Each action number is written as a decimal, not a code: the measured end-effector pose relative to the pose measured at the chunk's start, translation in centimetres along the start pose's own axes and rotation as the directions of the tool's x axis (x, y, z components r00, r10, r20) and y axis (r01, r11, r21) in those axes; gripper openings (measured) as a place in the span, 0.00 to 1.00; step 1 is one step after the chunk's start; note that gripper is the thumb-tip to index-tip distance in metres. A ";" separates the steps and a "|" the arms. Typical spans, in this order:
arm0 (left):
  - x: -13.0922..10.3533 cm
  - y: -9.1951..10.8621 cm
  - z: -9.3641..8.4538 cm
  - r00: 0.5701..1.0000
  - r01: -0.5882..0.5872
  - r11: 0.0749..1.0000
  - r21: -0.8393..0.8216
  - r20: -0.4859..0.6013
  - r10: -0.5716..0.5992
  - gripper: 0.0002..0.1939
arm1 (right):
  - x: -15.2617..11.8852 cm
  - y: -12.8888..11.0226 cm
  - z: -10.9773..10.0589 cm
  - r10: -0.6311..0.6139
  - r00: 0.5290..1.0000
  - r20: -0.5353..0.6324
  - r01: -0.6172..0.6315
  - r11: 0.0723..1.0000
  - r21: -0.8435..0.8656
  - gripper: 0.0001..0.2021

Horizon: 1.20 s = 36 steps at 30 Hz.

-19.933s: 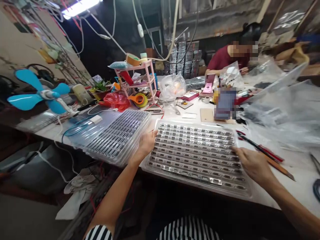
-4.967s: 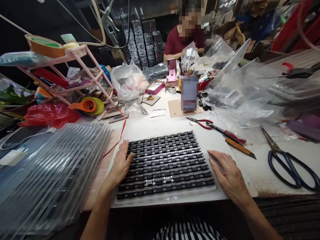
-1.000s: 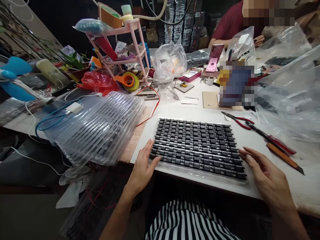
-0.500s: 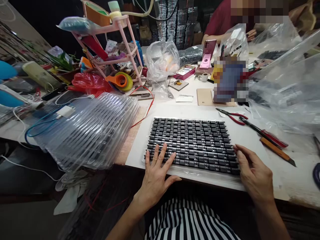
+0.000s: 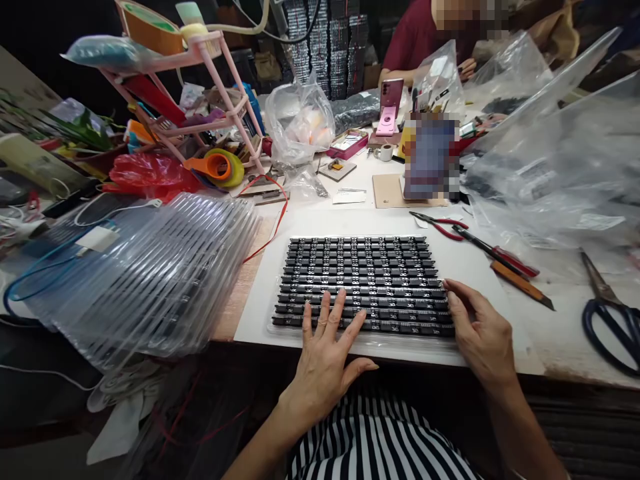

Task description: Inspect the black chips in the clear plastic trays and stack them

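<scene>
A clear plastic tray [image 5: 320, 339] filled with rows of small black electronic parts [image 5: 360, 283] lies in front of me on a white sheet. My left hand [image 5: 326, 357] rests on the near rows, fingers spread and flat, thumb pointing right. At the tray's right edge, my right hand [image 5: 483, 330] has its thumb and bent fingers closed on the side. Some of its fingertips are hidden behind the thumb and the tray's edge.
Stacked clear plastic trays [image 5: 150, 273] stand at left. Pliers [image 5: 440, 223], a utility knife [image 5: 523, 283] and scissors [image 5: 607, 307] lie at right. Behind are a pink rack [image 5: 240, 110], plastic bags [image 5: 545, 180], a phone on a stand [image 5: 390, 100] and another person [image 5: 413, 40].
My view has turned a little to the right, so the scene sits further left. My left hand has slid rightward over the rows. The right hand stays at the tray's right edge.
</scene>
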<state>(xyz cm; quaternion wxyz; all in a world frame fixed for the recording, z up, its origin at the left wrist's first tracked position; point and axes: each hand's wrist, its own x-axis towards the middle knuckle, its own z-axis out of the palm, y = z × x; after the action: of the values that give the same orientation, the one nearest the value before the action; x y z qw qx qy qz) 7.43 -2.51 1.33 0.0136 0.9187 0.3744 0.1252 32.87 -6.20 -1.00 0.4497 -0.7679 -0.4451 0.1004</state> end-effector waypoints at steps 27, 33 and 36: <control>-1.3 -4.5 0.5 0.959 0.234 0.972 0.009 -0.169 -0.229 0.32 | 0.4 0.9 -1.0 -0.210 0.974 0.084 0.200 0.973 0.112 0.14; -3.5 -7.4 0.0 0.913 0.387 0.922 -0.019 -0.133 -0.386 0.38 | -0.3 1.0 -1.4 -0.063 0.995 0.080 0.057 0.995 0.084 0.17; -4.3 -7.8 0.0 0.902 0.413 0.909 -0.057 -0.108 -0.417 0.41 | -0.4 0.8 -1.6 0.003 0.998 0.070 -0.003 1.000 0.007 0.20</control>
<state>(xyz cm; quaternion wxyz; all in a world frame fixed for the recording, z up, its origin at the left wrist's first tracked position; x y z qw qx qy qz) -0.86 0.12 -0.58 0.0328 0.8085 0.5595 0.1797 33.97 -7.65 -0.81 0.4364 -0.7629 -0.4590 0.1294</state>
